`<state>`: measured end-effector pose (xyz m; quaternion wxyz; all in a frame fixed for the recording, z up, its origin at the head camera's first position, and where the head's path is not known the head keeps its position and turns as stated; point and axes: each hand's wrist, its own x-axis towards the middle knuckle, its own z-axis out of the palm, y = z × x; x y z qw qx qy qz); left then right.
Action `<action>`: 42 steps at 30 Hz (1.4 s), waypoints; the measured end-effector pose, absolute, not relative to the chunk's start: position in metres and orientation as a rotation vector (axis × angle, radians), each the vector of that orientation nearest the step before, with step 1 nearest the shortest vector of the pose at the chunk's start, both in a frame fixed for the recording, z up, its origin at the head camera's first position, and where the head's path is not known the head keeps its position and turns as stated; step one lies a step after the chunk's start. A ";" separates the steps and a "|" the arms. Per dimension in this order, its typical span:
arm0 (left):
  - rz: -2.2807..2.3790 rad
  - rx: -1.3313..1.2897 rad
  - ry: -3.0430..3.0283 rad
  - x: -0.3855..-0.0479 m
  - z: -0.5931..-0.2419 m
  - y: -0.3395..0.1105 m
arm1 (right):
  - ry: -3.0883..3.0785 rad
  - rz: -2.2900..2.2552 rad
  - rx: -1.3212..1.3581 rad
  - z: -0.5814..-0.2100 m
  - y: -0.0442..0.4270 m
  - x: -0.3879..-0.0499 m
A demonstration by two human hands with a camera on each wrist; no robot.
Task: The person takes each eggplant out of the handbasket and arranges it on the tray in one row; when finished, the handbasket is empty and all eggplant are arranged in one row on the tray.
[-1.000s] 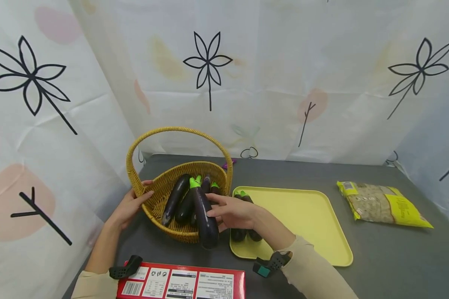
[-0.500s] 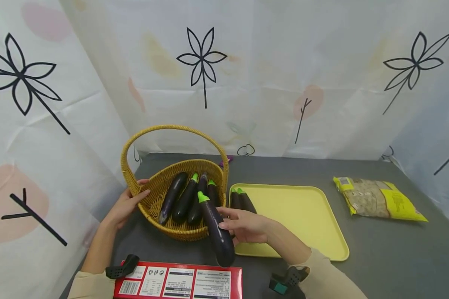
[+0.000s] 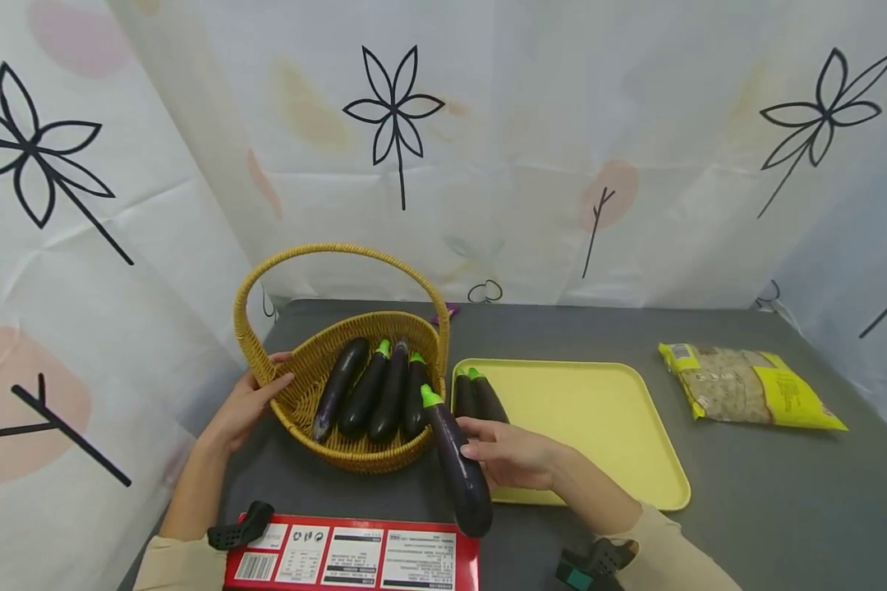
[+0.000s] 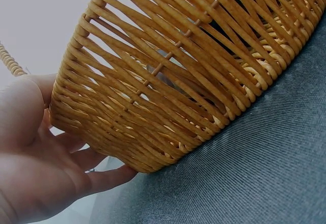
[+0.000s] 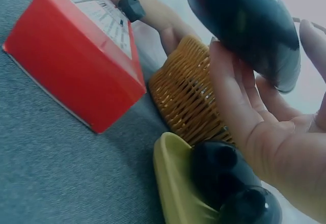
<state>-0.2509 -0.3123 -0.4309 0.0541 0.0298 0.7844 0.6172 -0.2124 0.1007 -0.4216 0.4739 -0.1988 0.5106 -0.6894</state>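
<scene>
My right hand [image 3: 513, 454] holds a dark purple eggplant [image 3: 460, 472] by its side, green stem pointing up and left, just off the basket's right front. In the right wrist view, thumb and fingers lie around this eggplant [image 5: 249, 23]. My left hand [image 3: 244, 410] grips the left rim of a wicker basket [image 3: 373, 462]. Its thumb hooks over the rim and its fingers spread against the outer weave, as the left wrist view shows. Several eggplants [image 3: 365, 390] lie side by side in the basket. A yellow tray [image 3: 584, 435] holds two more eggplants [image 3: 490, 400], partly hidden behind my right hand.
A red box [image 3: 351, 554] with white label panels lies in front of the basket. At the right of the grey table [image 3: 754, 509] rests a yellow and clear bag [image 3: 750, 386]. A patterned white curtain [image 3: 517, 205] hangs behind. The basket's tall handle [image 3: 340, 249] arches over it.
My right hand has carried the eggplant from over the basket to the right and toward me, past the rim. My left hand keeps its hold on the basket. The view has shifted slightly.
</scene>
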 end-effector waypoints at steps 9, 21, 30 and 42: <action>1.893 0.096 2.377 -0.252 -0.432 -0.313 | 1.295 -1.712 -0.502 -0.427 0.114 -0.214; 1.895 0.104 2.361 -0.254 -0.433 -0.314 | 1.419 -1.789 -0.505 -0.428 0.161 -0.229; 1.890 0.096 2.365 -0.253 -0.434 -0.314 | 1.477 -1.848 -0.408 -0.431 0.192 -0.245; 1.879 0.089 2.378 -0.251 -0.431 -0.311 | 1.558 -1.824 -0.263 -0.446 0.195 -0.266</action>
